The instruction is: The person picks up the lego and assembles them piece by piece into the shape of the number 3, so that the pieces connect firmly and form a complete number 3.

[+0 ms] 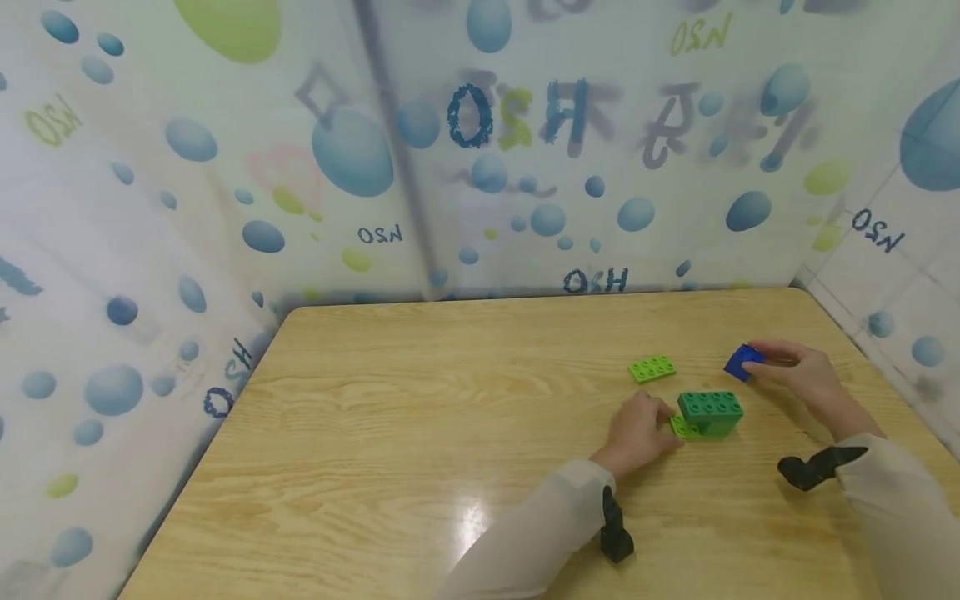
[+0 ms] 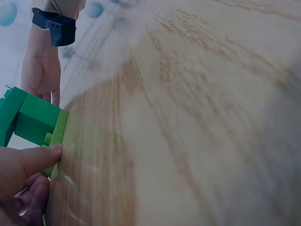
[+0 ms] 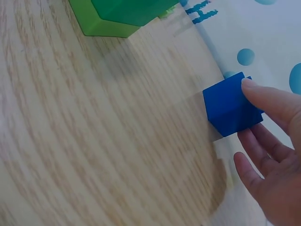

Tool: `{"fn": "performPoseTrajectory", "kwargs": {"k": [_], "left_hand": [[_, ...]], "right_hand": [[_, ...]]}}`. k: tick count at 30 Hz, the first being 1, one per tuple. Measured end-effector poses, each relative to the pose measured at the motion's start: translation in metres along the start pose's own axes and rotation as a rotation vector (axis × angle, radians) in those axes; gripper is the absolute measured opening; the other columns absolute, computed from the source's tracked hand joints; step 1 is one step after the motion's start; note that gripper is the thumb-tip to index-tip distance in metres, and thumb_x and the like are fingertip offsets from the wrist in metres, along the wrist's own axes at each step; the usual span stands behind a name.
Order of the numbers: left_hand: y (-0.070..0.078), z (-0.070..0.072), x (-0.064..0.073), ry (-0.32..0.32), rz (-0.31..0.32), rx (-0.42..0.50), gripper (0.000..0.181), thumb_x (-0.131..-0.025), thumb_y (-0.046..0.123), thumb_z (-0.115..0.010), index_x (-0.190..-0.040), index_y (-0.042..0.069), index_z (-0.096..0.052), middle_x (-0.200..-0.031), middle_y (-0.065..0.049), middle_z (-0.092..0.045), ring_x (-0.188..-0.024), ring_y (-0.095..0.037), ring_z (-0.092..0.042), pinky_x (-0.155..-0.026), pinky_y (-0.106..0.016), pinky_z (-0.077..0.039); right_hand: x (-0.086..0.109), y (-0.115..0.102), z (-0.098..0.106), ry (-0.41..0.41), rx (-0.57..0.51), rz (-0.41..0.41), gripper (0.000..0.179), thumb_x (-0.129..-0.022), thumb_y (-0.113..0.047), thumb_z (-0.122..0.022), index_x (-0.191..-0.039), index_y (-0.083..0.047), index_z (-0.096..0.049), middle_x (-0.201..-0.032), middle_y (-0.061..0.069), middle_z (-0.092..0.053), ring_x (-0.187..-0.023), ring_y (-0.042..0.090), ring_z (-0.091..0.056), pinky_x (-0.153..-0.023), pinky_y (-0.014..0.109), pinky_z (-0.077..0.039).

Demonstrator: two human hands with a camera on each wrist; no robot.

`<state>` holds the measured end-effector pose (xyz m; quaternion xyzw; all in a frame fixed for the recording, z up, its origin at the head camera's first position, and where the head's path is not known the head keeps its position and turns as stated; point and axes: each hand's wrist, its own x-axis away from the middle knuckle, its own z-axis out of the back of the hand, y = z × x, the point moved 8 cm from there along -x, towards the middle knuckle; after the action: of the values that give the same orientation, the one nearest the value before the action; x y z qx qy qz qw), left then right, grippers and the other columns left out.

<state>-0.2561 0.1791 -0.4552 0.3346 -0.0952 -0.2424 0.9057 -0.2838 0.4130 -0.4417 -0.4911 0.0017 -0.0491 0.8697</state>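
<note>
On the right side of the table, my left hand (image 1: 637, 432) pinches the left end of a flat lime-green building brick (image 1: 683, 427) between thumb and fingers. Stacked on that brick are darker green bricks (image 1: 710, 406), the top one studded and wider than the one below. My right hand (image 1: 812, 385) holds a blue building brick (image 1: 742, 362) between thumb and fingertips, beyond and right of the stack. The right wrist view shows the blue brick (image 3: 230, 106) tilted, with the thumb on its upper side. Whether it touches the table I cannot tell.
A second flat lime-green brick (image 1: 652, 367) lies behind the stack, studs up. The wooden table (image 1: 390, 400) ends at a curtain-like wall (image 1: 465, 225) with blue and green drops at the back and sides. Black wrist devices (image 1: 617, 529) hang at both cuffs.
</note>
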Motion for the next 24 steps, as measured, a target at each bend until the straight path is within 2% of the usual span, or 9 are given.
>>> {"fn": "performPoseTrajectory", "kwargs": {"k": [5, 14, 24], "left_hand": [[0.002, 0.000, 0.001, 0.001, -0.001, 0.000, 0.033, -0.076, 0.023, -0.076, -0.106, 0.015, -0.068, -0.083, 0.012, -0.047, -0.071, 0.001, -0.040, -0.061, -0.013, -0.032], [0.003, 0.000, 0.001, 0.002, -0.004, -0.023, 0.033, -0.076, 0.025, -0.076, -0.106, 0.016, -0.068, -0.083, 0.012, -0.048, -0.071, 0.001, -0.040, -0.061, -0.012, -0.032], [0.003, 0.000, 0.000, 0.005, -0.004, -0.036, 0.032, -0.076, 0.025, -0.075, -0.107, 0.016, -0.068, -0.080, 0.012, -0.045, -0.069, 0.000, -0.038, -0.059, -0.013, -0.032]], "right_hand": [[0.002, 0.004, 0.000, -0.005, -0.021, -0.002, 0.045, -0.084, -0.031, -0.067, -0.125, -0.017, -0.054, -0.094, -0.035, -0.046, -0.082, -0.014, -0.046, -0.066, 0.011, -0.041], [0.003, 0.004, 0.000, -0.006, 0.027, -0.022, 0.056, -0.084, -0.037, -0.066, -0.131, -0.013, -0.050, -0.097, -0.030, -0.043, -0.081, -0.013, -0.044, -0.067, 0.015, -0.041], [0.007, -0.014, 0.000, -0.025, 0.072, 0.010, 0.058, -0.085, -0.036, -0.064, -0.133, -0.008, -0.048, -0.095, -0.027, -0.049, -0.081, -0.012, -0.048, -0.069, 0.020, -0.044]]}}
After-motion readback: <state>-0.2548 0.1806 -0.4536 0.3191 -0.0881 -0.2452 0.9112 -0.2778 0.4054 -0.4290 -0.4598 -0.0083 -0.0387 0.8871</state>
